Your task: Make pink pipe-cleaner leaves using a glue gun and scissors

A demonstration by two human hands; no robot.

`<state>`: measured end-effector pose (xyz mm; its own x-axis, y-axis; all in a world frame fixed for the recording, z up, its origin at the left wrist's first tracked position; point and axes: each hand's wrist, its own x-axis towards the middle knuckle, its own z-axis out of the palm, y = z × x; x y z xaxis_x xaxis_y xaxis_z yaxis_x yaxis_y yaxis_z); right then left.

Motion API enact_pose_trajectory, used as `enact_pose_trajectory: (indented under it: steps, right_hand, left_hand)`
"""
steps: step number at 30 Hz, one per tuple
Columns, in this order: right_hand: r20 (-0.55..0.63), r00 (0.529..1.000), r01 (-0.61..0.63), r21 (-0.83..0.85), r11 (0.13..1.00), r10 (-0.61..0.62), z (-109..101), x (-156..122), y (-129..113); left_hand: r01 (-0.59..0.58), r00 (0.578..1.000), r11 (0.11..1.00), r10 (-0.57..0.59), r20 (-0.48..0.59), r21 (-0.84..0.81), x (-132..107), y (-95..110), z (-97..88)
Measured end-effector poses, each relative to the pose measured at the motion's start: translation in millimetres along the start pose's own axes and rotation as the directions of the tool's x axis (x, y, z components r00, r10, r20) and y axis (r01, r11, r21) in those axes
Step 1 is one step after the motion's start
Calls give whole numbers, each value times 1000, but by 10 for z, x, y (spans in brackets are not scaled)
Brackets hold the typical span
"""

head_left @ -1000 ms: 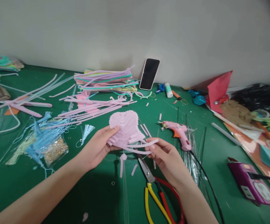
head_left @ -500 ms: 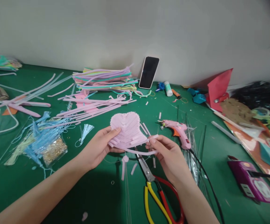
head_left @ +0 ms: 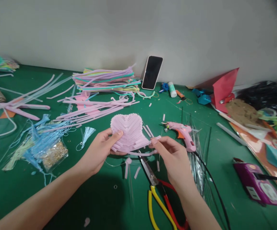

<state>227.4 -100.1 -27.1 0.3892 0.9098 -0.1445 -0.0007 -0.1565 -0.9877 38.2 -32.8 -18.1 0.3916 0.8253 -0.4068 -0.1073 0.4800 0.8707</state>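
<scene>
A pink heart-shaped piece [head_left: 128, 131] made of pipe cleaners laid side by side is held above the green table [head_left: 100, 195]. My left hand [head_left: 99, 150] grips its left lower edge, thumb on top. My right hand [head_left: 170, 155] pinches a loose pink strand [head_left: 143, 153] at the piece's right lower edge. Scissors with a red handle [head_left: 161, 191] and yellow-handled pliers [head_left: 156, 210] lie just below my right hand. A pink glue gun [head_left: 183, 134] lies to the right of the piece.
A stack of coloured pipe cleaners [head_left: 105, 81] and loose pink ones [head_left: 90, 110] lie behind. A phone [head_left: 152, 72] leans on the wall. Blue tassels and a bag of gold bits [head_left: 54, 153] are left; thin wires [head_left: 198, 159], a purple power strip [head_left: 258, 185] and paper scraps right.
My right hand has moved up and left, drawing the loose strand in closer to the heart piece's lower right edge. The left hand holds steady.
</scene>
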Motion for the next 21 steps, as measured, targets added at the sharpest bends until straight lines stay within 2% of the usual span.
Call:
enact_pose_trajectory:
  steps: [3,5,7,9,12,14,15,16,17,19,20,21]
  right_hand:
    - [-75,988,116,-201,973,-134,41,-36,-5]
    - [-116,948,241,-351,905,-297,76,-56,-6]
    - [-112,864,381,-493,782,-491,110,-70,0]
    - [-63,756,484,-617,621,-652,135,-82,14]
    - [61,616,548,-750,372,-785,150,-99,41]
    - [135,566,559,-788,258,-813,150,-112,49]
    - [152,563,565,-788,244,-813,147,-119,47]
    - [147,580,573,-773,273,-801,144,-126,41]
    - [119,625,575,-739,352,-772,139,-132,30]
    - [9,795,503,-570,650,-607,127,-141,0]
    - [-48,884,405,-421,812,-466,122,-142,-17]
    - [-83,949,276,-242,930,-304,120,-142,-33]
  left_hand:
    - [-15,1000,1000,15,-10,7,-12,-5,11]
    - [-5,1000,1000,5,-21,11,-14,-8,15]
    - [11,999,1000,-10,-30,13,-11,-11,17]
    - [18,999,1000,-18,-35,14,-7,-12,20]
    - [18,999,1000,-18,-40,16,-4,-11,24]
    - [19,999,1000,-18,-44,17,-5,-7,23]
    - [20,999,1000,-19,-43,17,-7,-5,20]
    - [20,999,1000,-19,-42,16,-8,-2,17]
    - [21,999,1000,-21,-39,13,-9,1,12]
    - [21,999,1000,-22,-32,-7,-9,11,0]
    - [19,999,999,-20,-32,-26,-8,17,-4]
    - [13,999,999,-14,-34,-50,-7,23,-6]
